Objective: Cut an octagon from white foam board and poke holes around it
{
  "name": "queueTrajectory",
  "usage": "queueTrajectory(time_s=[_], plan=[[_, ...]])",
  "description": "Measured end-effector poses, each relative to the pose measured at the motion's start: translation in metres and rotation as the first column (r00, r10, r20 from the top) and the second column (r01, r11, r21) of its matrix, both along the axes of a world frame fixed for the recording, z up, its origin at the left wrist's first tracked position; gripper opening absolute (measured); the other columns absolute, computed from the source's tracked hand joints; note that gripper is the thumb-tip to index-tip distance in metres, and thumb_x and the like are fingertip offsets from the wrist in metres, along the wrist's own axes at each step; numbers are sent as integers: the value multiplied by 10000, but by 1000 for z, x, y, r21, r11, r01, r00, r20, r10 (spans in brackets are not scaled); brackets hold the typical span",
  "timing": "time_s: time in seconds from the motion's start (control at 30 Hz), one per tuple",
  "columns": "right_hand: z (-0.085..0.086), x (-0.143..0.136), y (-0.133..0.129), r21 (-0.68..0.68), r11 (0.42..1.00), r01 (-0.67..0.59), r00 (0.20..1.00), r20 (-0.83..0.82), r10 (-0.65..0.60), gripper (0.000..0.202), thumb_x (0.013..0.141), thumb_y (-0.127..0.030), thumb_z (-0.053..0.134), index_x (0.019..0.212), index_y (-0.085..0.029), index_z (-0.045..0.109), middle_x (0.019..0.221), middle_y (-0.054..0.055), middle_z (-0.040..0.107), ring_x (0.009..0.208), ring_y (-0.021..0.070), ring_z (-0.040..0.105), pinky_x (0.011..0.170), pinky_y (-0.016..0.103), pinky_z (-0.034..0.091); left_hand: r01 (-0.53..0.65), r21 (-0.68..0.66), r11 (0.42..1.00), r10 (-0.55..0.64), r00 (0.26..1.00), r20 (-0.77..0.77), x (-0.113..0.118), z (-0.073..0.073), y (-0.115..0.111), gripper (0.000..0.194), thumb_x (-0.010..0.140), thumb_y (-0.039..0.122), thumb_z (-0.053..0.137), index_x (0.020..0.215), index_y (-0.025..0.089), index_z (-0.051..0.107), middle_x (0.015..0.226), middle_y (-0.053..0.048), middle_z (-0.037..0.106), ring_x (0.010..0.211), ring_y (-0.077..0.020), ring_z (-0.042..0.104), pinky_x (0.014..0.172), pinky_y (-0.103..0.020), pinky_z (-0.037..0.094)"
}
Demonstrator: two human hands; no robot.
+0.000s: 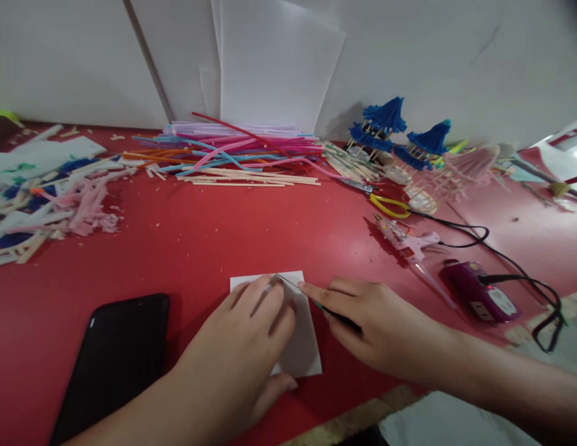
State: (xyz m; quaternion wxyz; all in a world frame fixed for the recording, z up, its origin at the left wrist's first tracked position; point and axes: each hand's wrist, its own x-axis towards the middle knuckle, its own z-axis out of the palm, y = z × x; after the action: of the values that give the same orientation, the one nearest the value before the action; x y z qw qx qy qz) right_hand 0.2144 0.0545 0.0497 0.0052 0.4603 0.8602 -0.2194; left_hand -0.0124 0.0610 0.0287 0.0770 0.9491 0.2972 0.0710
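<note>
A small white card or piece of thick paper [303,353] lies on the red table in front of me. My left hand [242,341] rests over its left part, palm down, with the fingers bent and somewhat apart. In my right hand [376,319] is a slim tool with a thin metal blade and a black handle [344,320], the index finger stretched along it. The tip of the blade touches or hovers just above the card near its far edge, close to my left fingertips. Its exact kind is hard to make out.
A black phone [116,365] lies at left, near a pile of scraps [79,204]. Colourful pipe cleaners [251,145] and wooden sticks lie at the back. To the right are yellow-handled scissors [389,205], a glue gun [406,241], a purple power socket [481,294] and small blue-roofed models [376,127].
</note>
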Motion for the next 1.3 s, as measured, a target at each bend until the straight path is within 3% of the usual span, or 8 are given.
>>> queueTrajectory(time_s=[0.2, 0.47, 0.63, 0.73, 0.93, 1.1, 1.3], plan=[[0, -3, 1, 19, 1000, -4, 1000, 6, 4, 500, 889, -121, 418, 1377, -155, 517, 1016, 123, 678, 828, 207, 642, 708, 327, 501, 6, -36, 999, -7, 1000, -18, 2, 1, 1, 632, 739, 548, 695, 1184, 105, 622, 1234, -192, 607, 1133, -407, 551, 891, -547, 511], [1, -11, -1, 112, 990, -84, 991, 110, 72, 495, 864, -88, 429, 1344, -78, 548, 946, 142, 684, 767, 225, 629, 645, 338, 508, -1, -124, 992, -5, 999, -53, 3, 5, 0, 636, 745, 452, 694, 1247, 77, 588, 1273, -206, 582, 1179, -420, 516, 950, -570, 482], [3, -13, 3, 123, 985, -122, 986, 129, 107, 453, 869, -95, 451, 1304, -99, 577, 982, 138, 685, 802, 226, 624, 641, 326, 497, 13, -101, 995, -21, 997, -80, 4, 4, 0, 653, 769, 471, 652, 1265, 53, 577, 1291, -230, 567, 1190, -437, 504, 959, -574, 473], [3, -13, 7, 91, 991, -94, 990, 109, 84, 484, 874, -104, 455, 1352, -107, 528, 979, 120, 689, 786, 215, 627, 632, 315, 495, 12, -61, 998, -16, 997, -73, 4, 1, 0, 654, 765, 483, 646, 1252, 50, 586, 1277, -233, 570, 1175, -437, 510, 955, -570, 471], [8, -8, 10, 60, 995, -76, 997, -9, 77, 443, 880, -92, 454, 1302, -155, 575, 1082, 111, 695, 886, 207, 645, 745, 318, 505, 3, -48, 999, -4, 999, -33, 4, -2, -3, 685, 752, 503, 662, 1264, 57, 572, 1277, -236, 568, 1188, -438, 497, 956, -570, 457], [7, -8, 15, 54, 996, -65, 997, -46, 68, 413, 912, -119, 456, 1302, -189, 573, 994, 76, 704, 826, 183, 645, 719, 288, 488, 1, -50, 999, -3, 999, -47, 4, -1, -3, 693, 767, 516, 650, 1273, 50, 569, 1314, -255, 548, 1232, -449, 475, 989, -578, 422], [6, -8, 16, 63, 992, -108, 992, -65, 112, 402, 910, -115, 447, 1280, -186, 589, 1047, 91, 701, 866, 195, 653, 744, 308, 508, 5, -58, 998, -8, 998, -56, 3, 1, -2, 703, 776, 524, 641, 1283, 43, 565, 1315, -258, 554, 1232, -451, 480, 994, -576, 431]])
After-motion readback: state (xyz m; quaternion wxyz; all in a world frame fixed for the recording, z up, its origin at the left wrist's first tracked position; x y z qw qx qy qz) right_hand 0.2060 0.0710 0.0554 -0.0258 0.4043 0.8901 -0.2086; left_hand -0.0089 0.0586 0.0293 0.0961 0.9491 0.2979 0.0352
